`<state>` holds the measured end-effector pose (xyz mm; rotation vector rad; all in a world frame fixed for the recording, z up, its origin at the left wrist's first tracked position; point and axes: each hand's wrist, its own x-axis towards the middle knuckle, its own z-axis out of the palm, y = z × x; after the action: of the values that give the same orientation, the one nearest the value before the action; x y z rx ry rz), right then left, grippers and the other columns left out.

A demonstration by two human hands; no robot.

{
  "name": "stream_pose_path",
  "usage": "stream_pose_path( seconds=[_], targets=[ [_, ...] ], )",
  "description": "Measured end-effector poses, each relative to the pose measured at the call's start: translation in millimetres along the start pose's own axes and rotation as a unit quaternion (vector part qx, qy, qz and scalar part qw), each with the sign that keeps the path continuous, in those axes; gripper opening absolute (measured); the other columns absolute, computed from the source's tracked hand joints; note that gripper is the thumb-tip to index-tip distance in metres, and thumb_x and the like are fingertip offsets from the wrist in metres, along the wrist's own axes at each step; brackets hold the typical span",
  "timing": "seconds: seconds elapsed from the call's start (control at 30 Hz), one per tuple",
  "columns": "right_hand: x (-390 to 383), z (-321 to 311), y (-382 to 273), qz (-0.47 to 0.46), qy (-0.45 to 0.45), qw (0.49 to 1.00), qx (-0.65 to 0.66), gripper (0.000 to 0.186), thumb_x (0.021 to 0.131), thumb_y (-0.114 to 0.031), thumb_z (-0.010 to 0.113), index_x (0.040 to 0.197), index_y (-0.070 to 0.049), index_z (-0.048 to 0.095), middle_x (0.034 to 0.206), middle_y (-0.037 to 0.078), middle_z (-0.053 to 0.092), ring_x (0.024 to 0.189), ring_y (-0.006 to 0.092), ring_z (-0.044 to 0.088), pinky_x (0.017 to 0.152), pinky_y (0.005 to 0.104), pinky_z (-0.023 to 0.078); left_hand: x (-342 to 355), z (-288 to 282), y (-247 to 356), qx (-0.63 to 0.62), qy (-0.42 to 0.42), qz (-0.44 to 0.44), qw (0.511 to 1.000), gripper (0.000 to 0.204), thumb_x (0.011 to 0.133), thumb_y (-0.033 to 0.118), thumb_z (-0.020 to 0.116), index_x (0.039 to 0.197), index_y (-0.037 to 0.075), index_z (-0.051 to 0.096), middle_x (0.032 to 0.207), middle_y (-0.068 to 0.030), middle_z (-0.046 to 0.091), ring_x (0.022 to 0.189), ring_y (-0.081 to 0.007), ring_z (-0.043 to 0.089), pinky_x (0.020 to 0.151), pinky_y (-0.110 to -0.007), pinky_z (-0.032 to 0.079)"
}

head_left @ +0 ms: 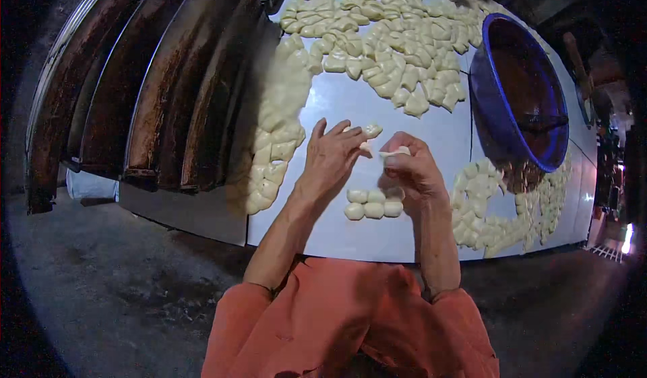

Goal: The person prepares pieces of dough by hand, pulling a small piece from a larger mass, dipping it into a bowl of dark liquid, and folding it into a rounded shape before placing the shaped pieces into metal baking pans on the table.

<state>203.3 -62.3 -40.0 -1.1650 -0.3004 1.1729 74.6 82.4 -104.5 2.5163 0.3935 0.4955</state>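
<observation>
Cream-coloured soft dough piece, pinched in the right hand above the white tabletop; left hand spread beside a small pale dough lump; smooth oval dough balls sit in two rows, apparently to keep them together.

A pale dough piece is pinched beyond 2 rows of dough balls.
</observation>
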Motion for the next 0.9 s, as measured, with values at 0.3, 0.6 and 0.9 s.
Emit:
stream_pose_path(
  seconds=[0.3,0.6,0.9],
  targets=[
    [-26,-36,-19,-0.056,0.027,0.997,0.040,0.045,0.087,-0.004,0.062,0.130,0.002,0.052,0.112,0.017,0.066,0.097,0.0237,0.067,0.085,0.0323,0.054,-3,-14,30,-0.059,-0.018,-0.030,0.998,0.095,0.067,0.059,0.080,0.143,0.011,0.048,0.146,-0.0243,0.043,0.138,-0.0382,0.039,0.109,-0.073,0.012],
    [-50,-57,0,-0.023,0.142,0.981,-0.130,0.025,0.090,-0.016,0.071,0.111,-0.004,0.067,0.100,0.008,0.068,0.082,0.0104,0.065,0.064,0.0222,0.054,18,-4,79,-0.467,-0.116,-0.212,0.851,0.027,0.087,0.017,0.075,0.108,0.000,0.071,0.094,-0.0075,0.072,0.084,-0.0128,0.067,0.078,-0.028,0.053],
    [-72,-67,-26,-0.239,0.181,0.946,-0.121,0.039,0.082,-0.005,0.076,0.117,-0.005,0.058,0.095,0.003,0.064,0.094,0.0111,0.062,0.084,0.0275,0.049,55,42,146,-0.464,0.127,0.050,0.875,0.068,0.095,0.037,0.064,0.143,-0.006,0.041,0.141,-0.0207,0.051,0.126,-0.0311,0.055,0.102,-0.039,0.046]
  ],
)
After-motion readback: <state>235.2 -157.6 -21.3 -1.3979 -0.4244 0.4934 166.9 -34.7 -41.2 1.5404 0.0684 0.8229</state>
